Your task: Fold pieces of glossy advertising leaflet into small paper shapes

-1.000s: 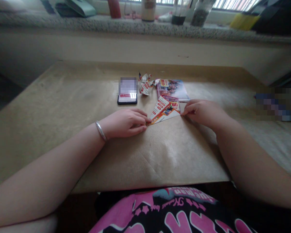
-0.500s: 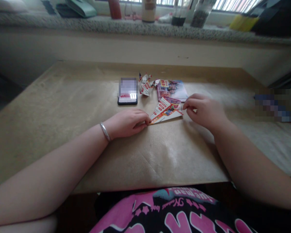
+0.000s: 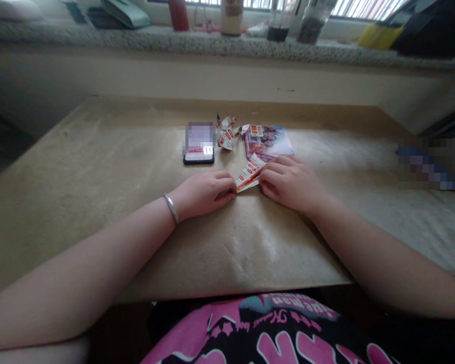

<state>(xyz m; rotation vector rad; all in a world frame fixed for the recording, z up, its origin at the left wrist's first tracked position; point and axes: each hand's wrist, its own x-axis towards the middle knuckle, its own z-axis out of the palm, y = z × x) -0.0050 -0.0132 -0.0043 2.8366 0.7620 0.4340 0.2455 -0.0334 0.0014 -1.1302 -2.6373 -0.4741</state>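
A folded printed paper [image 3: 250, 171], white with red letters, lies on the table as a narrow wedge pointing toward me on the left. Pinched at that near tip is my left hand [image 3: 208, 189], its fingers closed and a silver bangle on the wrist. My right hand [image 3: 288, 183] has its fingers curled down on the paper's right side and covers much of that part. Just behind the paper sits a flat stack of glossy printed sheets [image 3: 275, 139], partly hidden by my right hand. A folded paper figure [image 3: 227, 134] of similar print stands left of the stack.
A phone [image 3: 199, 151] lies left of the paper figure, its screen lit. The brown-covered table [image 3: 98, 202] ends at a wall. Above runs a speckled stone sill [image 3: 200, 43] with jars and a red container [image 3: 178, 14]. A blurred bluish item [image 3: 432, 167] is at far right.
My right hand has come left and down onto the paper. Its right flap, spread out before, now shows much less, and the visible paper is narrower. My left hand stays at the tip.
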